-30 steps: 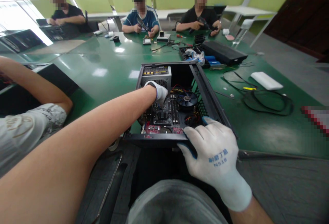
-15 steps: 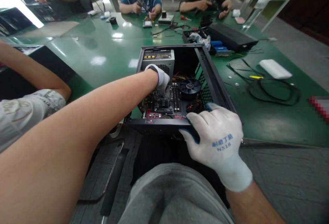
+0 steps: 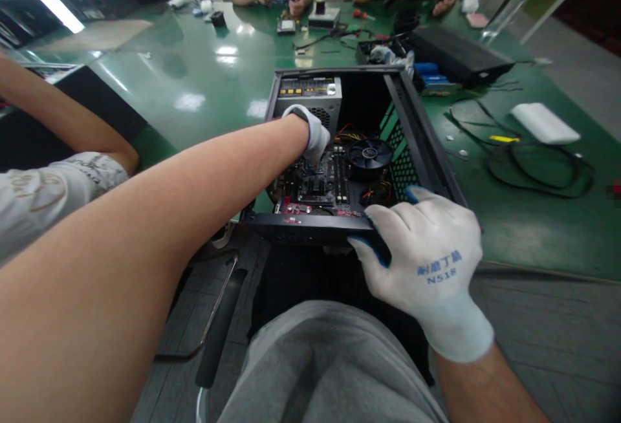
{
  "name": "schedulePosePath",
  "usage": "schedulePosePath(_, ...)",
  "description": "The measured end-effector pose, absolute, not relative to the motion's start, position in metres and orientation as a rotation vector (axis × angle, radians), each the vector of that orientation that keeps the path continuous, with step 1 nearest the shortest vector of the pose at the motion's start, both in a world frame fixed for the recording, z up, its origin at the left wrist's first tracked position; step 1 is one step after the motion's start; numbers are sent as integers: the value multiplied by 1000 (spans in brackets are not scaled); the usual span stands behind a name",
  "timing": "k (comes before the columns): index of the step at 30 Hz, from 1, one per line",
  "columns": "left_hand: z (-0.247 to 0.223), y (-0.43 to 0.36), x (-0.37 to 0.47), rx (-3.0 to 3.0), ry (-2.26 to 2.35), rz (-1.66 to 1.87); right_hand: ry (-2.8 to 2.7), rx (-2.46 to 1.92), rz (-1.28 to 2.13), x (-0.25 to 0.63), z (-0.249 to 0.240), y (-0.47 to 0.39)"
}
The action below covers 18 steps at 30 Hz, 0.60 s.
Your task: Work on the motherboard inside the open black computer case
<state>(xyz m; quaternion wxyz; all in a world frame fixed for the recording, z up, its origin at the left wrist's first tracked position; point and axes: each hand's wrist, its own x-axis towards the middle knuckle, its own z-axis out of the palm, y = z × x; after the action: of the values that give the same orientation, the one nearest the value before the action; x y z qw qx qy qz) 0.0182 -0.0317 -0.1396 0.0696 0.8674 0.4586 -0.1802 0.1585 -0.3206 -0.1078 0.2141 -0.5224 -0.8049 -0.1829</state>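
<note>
An open black computer case [image 3: 315,232] lies at the table's near edge, overhanging it toward me. My left hand [image 3: 317,140], in a white glove, reaches down inside it above the motherboard [image 3: 334,184]. Its fingers look drawn together, but their tips and anything in them are hidden. A silver power supply [image 3: 334,96] sits just behind this hand, and a black cooling fan [image 3: 369,152] is to its right. My right hand [image 3: 427,261], gloved too, is closed around the near right rim of the case, thumb outside and fingers over the edge.
Coiled black cable [image 3: 538,180] and a white box [image 3: 546,123] lie on the green table to the right. Farther back is another dark case [image 3: 460,54]. A co-worker's arm [image 3: 63,109] is close on my left; other people sit across the table.
The view has tipped down and shifted slightly left, so everything sits a little higher and farther right. Both hands keep their places on and in the computer case.
</note>
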Motion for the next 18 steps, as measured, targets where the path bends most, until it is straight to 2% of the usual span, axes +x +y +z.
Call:
schedulePosePath(3,-139,-31,19,2604,1363,-680,-2249,-1457,-506,159,-107,-321)
schedulePosePath(9,-128,-38,22,2580,1393,-652,-2253,-1450,-516,159,-107,-319)
schedulePosePath(15,-118,-48,22,2649,1354,-859,-2250,-1443,-512,160,-108,-319)
schedulePosePath(18,-116,-51,23,2678,1354,-853,-2253,-1435,-507,160,-108,-320)
